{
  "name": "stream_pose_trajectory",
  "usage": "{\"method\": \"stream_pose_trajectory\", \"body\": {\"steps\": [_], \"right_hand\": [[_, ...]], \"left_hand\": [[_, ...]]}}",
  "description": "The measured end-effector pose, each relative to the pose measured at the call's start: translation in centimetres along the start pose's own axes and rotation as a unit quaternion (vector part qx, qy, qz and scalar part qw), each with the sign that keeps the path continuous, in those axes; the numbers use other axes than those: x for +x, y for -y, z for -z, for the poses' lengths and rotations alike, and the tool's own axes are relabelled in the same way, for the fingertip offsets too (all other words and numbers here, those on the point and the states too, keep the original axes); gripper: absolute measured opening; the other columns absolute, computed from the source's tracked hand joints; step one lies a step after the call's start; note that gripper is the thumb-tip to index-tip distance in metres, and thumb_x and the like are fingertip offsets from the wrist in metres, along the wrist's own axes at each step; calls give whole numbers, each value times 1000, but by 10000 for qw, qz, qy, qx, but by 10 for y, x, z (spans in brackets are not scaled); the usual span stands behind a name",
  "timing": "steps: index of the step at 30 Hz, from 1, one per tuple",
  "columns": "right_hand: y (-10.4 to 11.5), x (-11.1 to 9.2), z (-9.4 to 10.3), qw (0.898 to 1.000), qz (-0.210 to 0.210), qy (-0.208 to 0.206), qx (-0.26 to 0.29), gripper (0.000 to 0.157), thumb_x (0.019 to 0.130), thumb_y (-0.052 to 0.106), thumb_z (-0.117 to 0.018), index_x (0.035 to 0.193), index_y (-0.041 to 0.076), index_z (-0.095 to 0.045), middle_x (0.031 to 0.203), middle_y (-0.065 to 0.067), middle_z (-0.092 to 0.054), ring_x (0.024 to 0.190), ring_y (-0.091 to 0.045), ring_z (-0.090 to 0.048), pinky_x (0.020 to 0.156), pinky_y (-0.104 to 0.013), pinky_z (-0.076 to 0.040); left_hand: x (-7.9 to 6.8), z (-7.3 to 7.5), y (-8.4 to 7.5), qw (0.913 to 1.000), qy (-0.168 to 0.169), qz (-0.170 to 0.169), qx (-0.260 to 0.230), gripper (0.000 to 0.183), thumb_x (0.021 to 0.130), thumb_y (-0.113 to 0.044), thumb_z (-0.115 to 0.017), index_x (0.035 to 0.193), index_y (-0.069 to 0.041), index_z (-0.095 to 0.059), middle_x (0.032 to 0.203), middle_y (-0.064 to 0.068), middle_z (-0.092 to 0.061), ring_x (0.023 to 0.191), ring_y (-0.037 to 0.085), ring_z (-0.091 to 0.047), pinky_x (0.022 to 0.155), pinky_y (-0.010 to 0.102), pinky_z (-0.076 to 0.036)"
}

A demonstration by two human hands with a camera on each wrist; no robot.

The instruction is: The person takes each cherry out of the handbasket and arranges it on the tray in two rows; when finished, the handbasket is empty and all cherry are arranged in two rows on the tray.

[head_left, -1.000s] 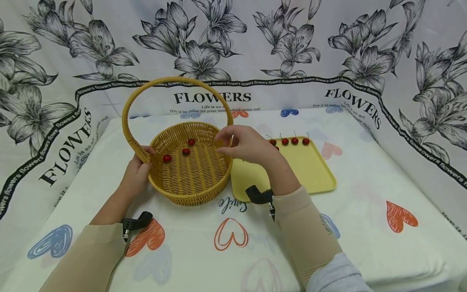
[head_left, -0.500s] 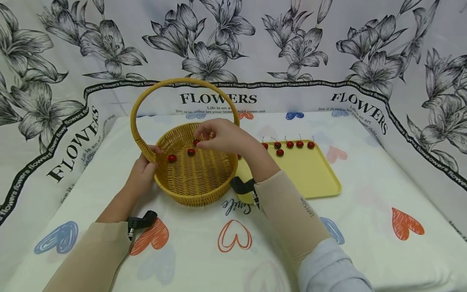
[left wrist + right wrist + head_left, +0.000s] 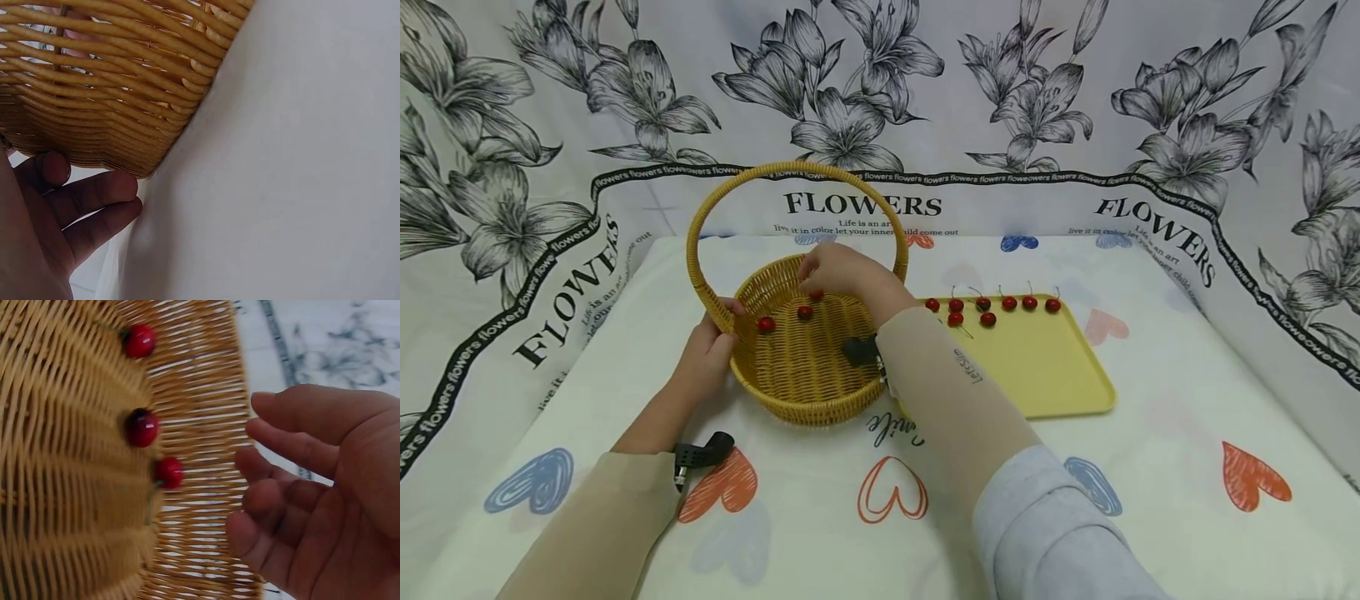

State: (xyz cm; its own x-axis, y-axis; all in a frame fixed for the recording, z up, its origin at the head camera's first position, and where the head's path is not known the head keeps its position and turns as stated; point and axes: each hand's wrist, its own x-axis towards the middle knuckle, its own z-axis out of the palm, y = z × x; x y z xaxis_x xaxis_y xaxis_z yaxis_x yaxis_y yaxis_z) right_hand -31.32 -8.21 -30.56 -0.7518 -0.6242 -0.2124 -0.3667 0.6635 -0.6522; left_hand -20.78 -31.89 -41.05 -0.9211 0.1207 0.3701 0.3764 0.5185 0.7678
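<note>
In the head view a yellow wicker basket (image 3: 812,408) with a tall arched handle stands left of centre. Three red cherries lie inside, among them a left one (image 3: 766,325) and a middle one (image 3: 805,312); the back one is partly covered by the right hand. My left hand (image 3: 706,354) grips the basket's left rim at the foot of the handle. Over the back of the basket hangs my right hand (image 3: 842,273). The right wrist view shows its fingers (image 3: 265,500) loosely bent, with nothing between them, apart from the cherries (image 3: 142,428).
A yellow tray (image 3: 1045,375) lies right of the basket, partly behind the right forearm. Several cherries (image 3: 988,319) sit along its far side. A white tablecloth (image 3: 1150,500) printed with hearts covers the table; a flowered curtain (image 3: 1022,92) hangs behind.
My right hand has moved left and away from me, from the basket's right side to over its back. The left hand keeps its hold. The head view has shifted slightly.
</note>
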Motion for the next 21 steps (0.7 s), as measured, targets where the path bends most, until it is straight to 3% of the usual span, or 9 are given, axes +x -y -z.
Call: {"method": "stream_pose_trajectory", "body": {"steps": [5, 9, 14, 21], "right_hand": [[-4, 22, -17, 9957, -194, 326, -842, 22, 99, 20, -67, 115, 7, -73, 101, -2, -62, 88, -17, -54, 75, -29, -43], [-5, 28, -29, 9899, -285, 256, -1363, 15, 96, 20, -72, 106, 9, -75, 96, -2, -64, 81, -16, -51, 73, -29, -41], [-6, 29, -35, 9879, -314, 47, -1517, 7, 94, 17, -73, 91, 11, -71, 86, -1, -61, 75, -16, -50, 69, -29, -41], [-1, 26, -31, 9879, -325, 272, -1493, 22, 94, 12, -70, 77, 15, -55, 74, 0, -45, 66, -15, -41, 63, -29, -37]], "left_hand": [[0, -1, 0, 9999, 1, 85, -83, 36, 92, -1, -36, 127, 3, -40, 126, 25, -50, 110, 32, -48, 85, 19, -39], [1, -2, -2, 9998, 32, 192, -85, 37, 91, -1, -36, 128, 3, -40, 128, 24, -50, 113, 34, -48, 87, 20, -39], [1, -2, -4, 9998, 45, 215, -15, 37, 92, -2, -35, 129, 2, -39, 130, 24, -49, 114, 35, -48, 87, 20, -39], [1, -3, -3, 9997, 32, 226, -73, 37, 92, -1, -35, 129, 3, -39, 131, 25, -49, 116, 35, -48, 89, 20, -39]]}}
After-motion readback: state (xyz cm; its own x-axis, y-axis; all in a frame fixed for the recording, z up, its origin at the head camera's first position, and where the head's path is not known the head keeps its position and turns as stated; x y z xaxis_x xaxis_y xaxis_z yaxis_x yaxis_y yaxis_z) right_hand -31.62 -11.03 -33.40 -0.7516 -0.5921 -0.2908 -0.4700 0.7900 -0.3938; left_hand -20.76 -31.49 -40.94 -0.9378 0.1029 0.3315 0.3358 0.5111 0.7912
